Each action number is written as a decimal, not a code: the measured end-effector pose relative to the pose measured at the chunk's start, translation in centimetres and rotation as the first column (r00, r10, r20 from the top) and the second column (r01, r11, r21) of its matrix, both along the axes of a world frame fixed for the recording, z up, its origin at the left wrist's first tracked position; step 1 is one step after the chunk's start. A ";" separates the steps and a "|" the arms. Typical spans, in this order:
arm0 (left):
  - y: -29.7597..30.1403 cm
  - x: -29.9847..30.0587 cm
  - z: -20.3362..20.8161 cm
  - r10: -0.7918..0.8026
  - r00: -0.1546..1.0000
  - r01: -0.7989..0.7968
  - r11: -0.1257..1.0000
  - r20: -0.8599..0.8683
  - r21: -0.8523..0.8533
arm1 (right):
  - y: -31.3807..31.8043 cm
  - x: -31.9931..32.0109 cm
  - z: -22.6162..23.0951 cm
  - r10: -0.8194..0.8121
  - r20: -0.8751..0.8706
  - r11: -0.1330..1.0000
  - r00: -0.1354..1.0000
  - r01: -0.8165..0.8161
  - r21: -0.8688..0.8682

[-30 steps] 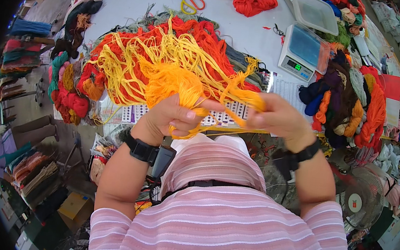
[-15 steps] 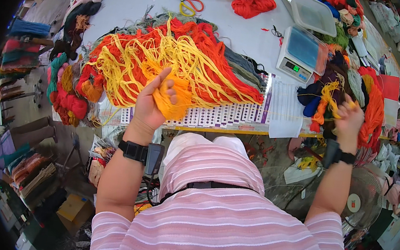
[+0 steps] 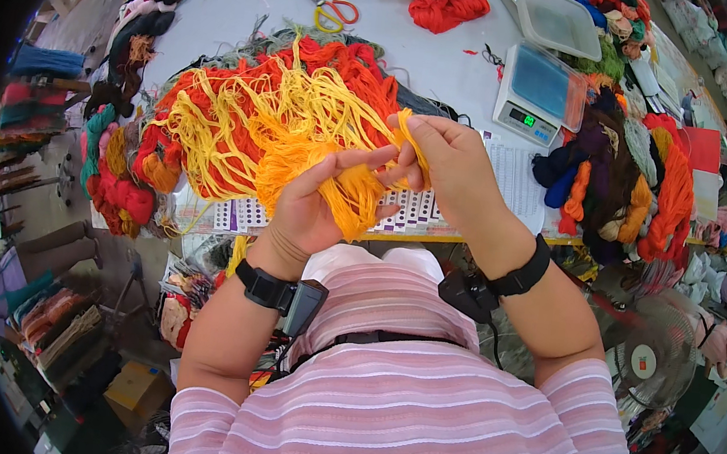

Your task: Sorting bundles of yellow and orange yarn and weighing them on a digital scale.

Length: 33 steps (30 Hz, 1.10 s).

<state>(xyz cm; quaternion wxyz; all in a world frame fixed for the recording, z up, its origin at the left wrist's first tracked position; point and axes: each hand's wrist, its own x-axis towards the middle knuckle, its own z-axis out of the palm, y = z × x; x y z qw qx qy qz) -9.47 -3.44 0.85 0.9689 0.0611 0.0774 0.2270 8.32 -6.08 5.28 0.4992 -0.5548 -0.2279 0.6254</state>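
Note:
A bundle of golden-yellow yarn hangs over the fingers of my left hand, which holds it near the table's front edge. Close beside it, my right hand pinches a loop of the same colour of yarn between thumb and fingers. Part of the bundle spreads leftward onto long paler yellow strands. Those strands lie across orange-red yarn, with grey yarn showing along the back. Where the two hands meet, the exact run of the strands is hard to make out.
Scissors with red and yellow handles lie behind the yarn, near a red bundle. A digital scale and a clear plastic tub stand at right. Coloured skeins pile along both sides. A printed sheet lies near the front edge.
My right hand has swung left from the skeins at far right to meet my left hand, bringing yellow yarn with it. The left hand has shifted slightly right and nearer, still holding its bundle.

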 end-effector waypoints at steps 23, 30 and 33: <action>7.3 -8.2 -0.2 0.564 0.818 -0.564 0.825 -0.114 0.033 | -11.6 17.8 -6.2 0.475 0.517 0.854 0.712 -0.229 -0.468; 5.1 -4.5 0.6 0.520 0.806 -0.516 0.851 -0.283 0.093 | -13.9 20.7 -8.8 0.216 0.939 0.958 0.267 -0.245 -0.151; 3.2 -1.4 2.3 0.376 0.904 -0.343 0.922 -0.205 0.179 | -9.2 14.6 -7.9 0.007 0.810 0.980 0.586 -0.164 0.110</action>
